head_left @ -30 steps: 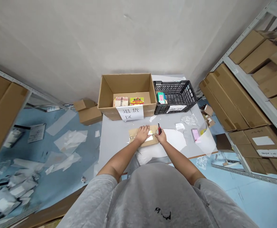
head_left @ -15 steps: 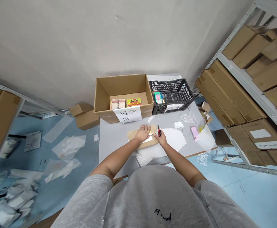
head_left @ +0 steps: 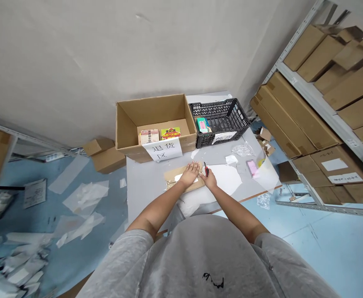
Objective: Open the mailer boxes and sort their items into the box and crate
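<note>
A flat brown cardboard parcel (head_left: 174,178) lies on the grey table (head_left: 144,186) in front of me. My left hand (head_left: 190,173) rests flat on it, fingers stretched out, over a white label. My right hand (head_left: 210,179) is closed around a small red and black cutter (head_left: 206,169) at the parcel's right end. A white sheet (head_left: 226,178) lies just right of my right hand.
At the table's back stand an open cardboard box (head_left: 152,120) with a paper sign and two small packs inside, and a black plastic crate (head_left: 220,120). Plastic wrap, scraps and a pink item (head_left: 251,167) lie right. Shelves of cartons (head_left: 318,103) stand right; litter covers the blue floor left.
The view has drifted, so everything sits further left in the frame. Both hands stay on the parcel, with the cutter still at its right end.
</note>
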The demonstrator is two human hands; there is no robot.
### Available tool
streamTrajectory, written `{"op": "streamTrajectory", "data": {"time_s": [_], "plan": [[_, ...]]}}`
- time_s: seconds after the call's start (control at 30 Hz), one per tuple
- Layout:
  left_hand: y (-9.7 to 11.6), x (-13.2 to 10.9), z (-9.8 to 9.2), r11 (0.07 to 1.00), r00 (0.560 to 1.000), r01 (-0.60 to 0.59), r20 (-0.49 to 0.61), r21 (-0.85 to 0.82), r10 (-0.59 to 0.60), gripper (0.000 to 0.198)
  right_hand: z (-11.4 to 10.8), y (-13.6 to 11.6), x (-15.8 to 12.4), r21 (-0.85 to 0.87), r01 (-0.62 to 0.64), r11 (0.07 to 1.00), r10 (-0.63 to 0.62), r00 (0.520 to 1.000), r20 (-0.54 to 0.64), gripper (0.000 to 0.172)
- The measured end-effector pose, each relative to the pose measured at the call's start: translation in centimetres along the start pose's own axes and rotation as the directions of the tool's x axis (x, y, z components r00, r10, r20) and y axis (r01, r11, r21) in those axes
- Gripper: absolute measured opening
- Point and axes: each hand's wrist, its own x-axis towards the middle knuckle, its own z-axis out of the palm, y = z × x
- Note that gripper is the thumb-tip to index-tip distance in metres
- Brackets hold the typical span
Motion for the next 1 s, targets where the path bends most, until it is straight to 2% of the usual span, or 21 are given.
{"op": "streamTrajectory", "data": {"time_s": [0.13, 0.27, 0.37, 0.53, 0.83, 1.0], "plan": [[-0.7, -0.3, 0.4, 1.000, 0.999, -0.011, -0.041, -0.010, 0.010, 0.065, -1.7, -0.8, -2.3, -0.144, 0.004, 0.990, -0.012, 0.998, -0.053, 0.035], [-0.6, -0.3, 0.7, 0.999, 0.997, -0.030, -0.074, -0.028, 0.028, 0.063, -4.0, -1.8, -4.4, -0.307, 0.035, 0.951, -0.016, 0.998, 0.063, 0.033], [-0.4, -0.2, 0.8, 0.999, 0.996, -0.024, -0.087, -0.045, 0.020, 0.062, -4.6, -3.0, -5.2, -0.393, 0.025, 0.919, 0.020, 0.994, 0.110, 0.032], [-0.1, -0.2, 0.8, 0.998, 0.996, -0.006, -0.092, -0.065, 0.000, 0.062, -3.2, -3.8, -5.4, -0.439, -0.018, 0.898, 0.097, 0.983, 0.157, 0.035], [0.6, -0.3, 0.2, 0.993, 0.997, 0.026, -0.063, -0.117, -0.034, 0.065, -0.7, -2.2, -4.7, -0.306, -0.023, 0.952, 0.052, 0.995, 0.085, 0.054], [0.8, 0.0, -0.3, 0.990, 0.997, 0.051, -0.054, -0.131, -0.058, 0.063, -0.6, -2.3, -4.5, -0.314, -0.019, 0.949, 0.049, 0.995, 0.087, 0.051]]}}
